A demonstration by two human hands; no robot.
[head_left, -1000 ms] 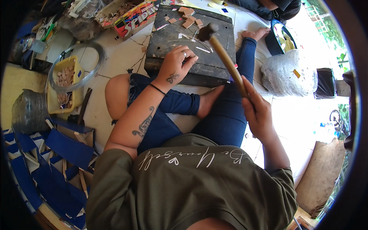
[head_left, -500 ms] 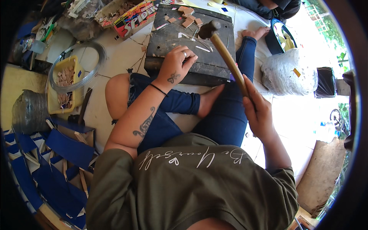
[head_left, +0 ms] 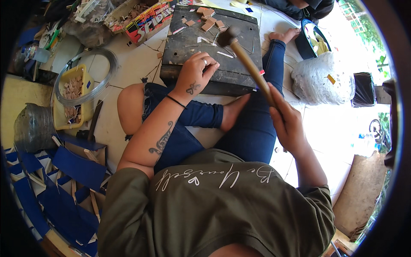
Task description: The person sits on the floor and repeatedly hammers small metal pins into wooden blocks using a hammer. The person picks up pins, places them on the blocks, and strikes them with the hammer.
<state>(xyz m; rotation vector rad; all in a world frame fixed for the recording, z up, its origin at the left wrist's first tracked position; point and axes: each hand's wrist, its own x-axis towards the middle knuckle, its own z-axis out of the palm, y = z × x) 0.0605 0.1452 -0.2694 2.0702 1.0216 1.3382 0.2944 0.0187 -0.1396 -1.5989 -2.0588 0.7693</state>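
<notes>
Head view: the person's right hand (head_left: 287, 126) is holding a hammer (head_left: 252, 68) by its wooden handle, the grip wrapping fully around it. The hammer's dark head is hovering above the right half of the black bench (head_left: 184, 46), while the handle is crossing over the near right corner. The left hand (head_left: 199, 68) is hanging over the near edge, nearer the left corner than the right; its grip is looking narrow, with thumb and fingertips drawn together, though I cannot tell whether anything is sitting between them.

Small brown blocks (head_left: 208, 19) are lying in a loose group toward the far edge of the bench. White strips (head_left: 225, 55) and thin wires are lying scattered between the blocks and the near edge.

On the floor beyond the bench's left edge, a yellow basket (head_left: 89, 112) is holding brown pieces, and a wire coil (head_left: 114, 66) is leaning over it. Beyond the right edge, a plastic-wrapped bundle (head_left: 317, 81) is standing near a dark tub (head_left: 305, 46).
</notes>
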